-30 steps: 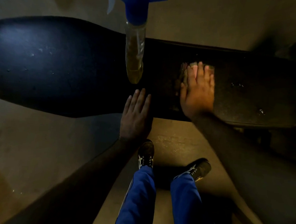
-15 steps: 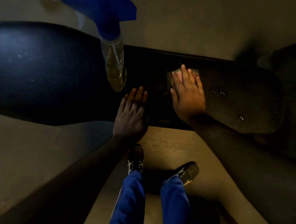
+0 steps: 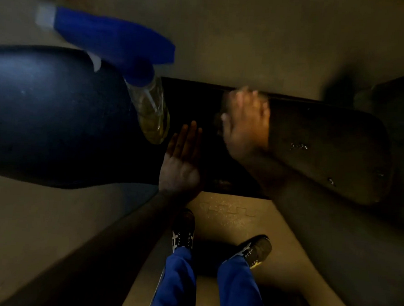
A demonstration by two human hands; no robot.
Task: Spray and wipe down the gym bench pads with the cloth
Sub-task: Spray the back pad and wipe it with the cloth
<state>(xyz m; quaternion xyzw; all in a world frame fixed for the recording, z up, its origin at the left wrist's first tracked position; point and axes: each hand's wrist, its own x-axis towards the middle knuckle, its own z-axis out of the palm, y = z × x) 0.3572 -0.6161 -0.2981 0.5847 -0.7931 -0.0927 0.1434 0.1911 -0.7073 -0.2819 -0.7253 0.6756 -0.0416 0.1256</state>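
Right hand, fingers flat and blurred, presses the hidden cloth at the bench pad far edge; left hand, fingers together, braces; overlap strokes toward remaining droplets

No readable text, label, brand or number shows on anything here.

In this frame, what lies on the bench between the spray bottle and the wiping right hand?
In the head view, only bare dark pad separates the spray bottle from the right hand; the left hand sits nearer the front edge.
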